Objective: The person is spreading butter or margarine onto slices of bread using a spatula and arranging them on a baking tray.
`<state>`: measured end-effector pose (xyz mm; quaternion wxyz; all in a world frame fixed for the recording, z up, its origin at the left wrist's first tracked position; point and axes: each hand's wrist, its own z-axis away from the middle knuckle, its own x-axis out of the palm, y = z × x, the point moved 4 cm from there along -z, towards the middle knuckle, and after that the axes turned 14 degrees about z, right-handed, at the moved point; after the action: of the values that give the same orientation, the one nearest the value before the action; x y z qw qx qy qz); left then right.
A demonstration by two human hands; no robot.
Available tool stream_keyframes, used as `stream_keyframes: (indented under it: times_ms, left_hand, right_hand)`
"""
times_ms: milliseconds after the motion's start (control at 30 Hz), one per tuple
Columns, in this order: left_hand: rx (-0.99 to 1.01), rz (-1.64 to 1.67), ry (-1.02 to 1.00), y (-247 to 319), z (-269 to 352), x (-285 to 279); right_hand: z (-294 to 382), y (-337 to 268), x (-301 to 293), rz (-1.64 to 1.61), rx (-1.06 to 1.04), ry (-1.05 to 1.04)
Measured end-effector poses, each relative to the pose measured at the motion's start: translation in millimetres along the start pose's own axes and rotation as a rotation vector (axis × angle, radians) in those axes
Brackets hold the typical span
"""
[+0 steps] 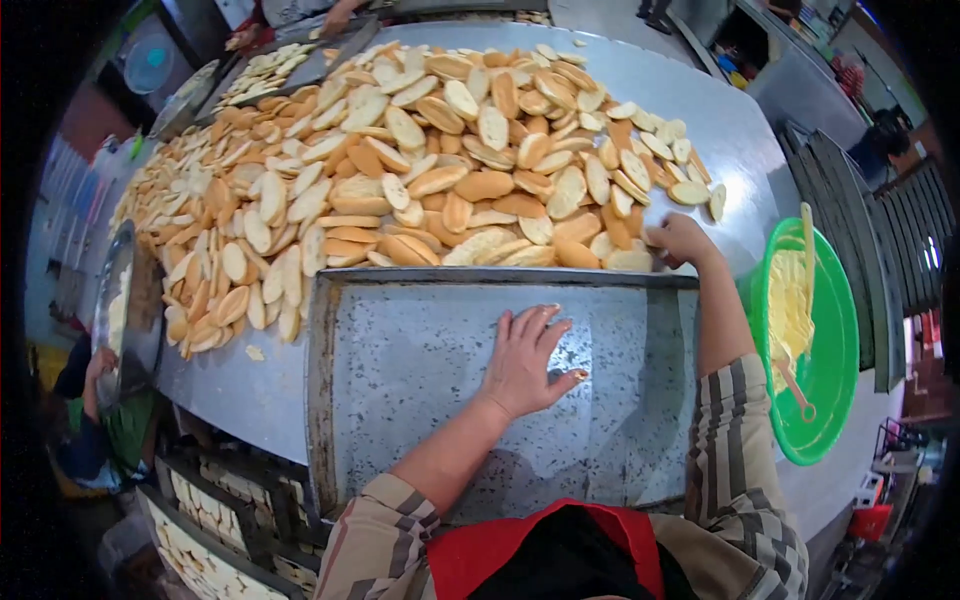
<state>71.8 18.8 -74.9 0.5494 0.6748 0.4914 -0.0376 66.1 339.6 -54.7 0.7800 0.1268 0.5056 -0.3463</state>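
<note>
A rectangular metal baking tray [450,450] lies in front of me, its surface specked with dark bits. My left hand [529,360] is over the tray, palm down with fingers spread, and holds nothing; whether it touches the metal I cannot tell. Just past the tray's far right corner is my right hand [679,238], its fingers curled at the edge of the bread; what is between them is hidden. A wide heap of halved oval bread rolls [484,185] covers the table beyond the tray, some cut side up, others crust up.
A green plastic basin [832,375] with a pale yellow spread [787,300] and utensils stands at the right. Loaded trays [202,547] are racked at lower left. People's hands show at a metal bowl [124,315] on the left and at the far side [341,15]. Dark metal trays [832,225] stand right.
</note>
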Motion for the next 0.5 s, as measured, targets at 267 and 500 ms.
stream_keyframes:
  times_ms: [267,500]
  left_hand:
    - [-0.050,0.045,-0.037,4.0,-2.2,6.5]
    - [-0.059,0.034,-0.080,2.8,-6.9,4.0]
  right_hand:
    - [-75.3,-57.0,-61.2,0.011,-0.043,0.608]
    - [-85.8,-138.5,-23.0,0.000,-0.374,0.403]
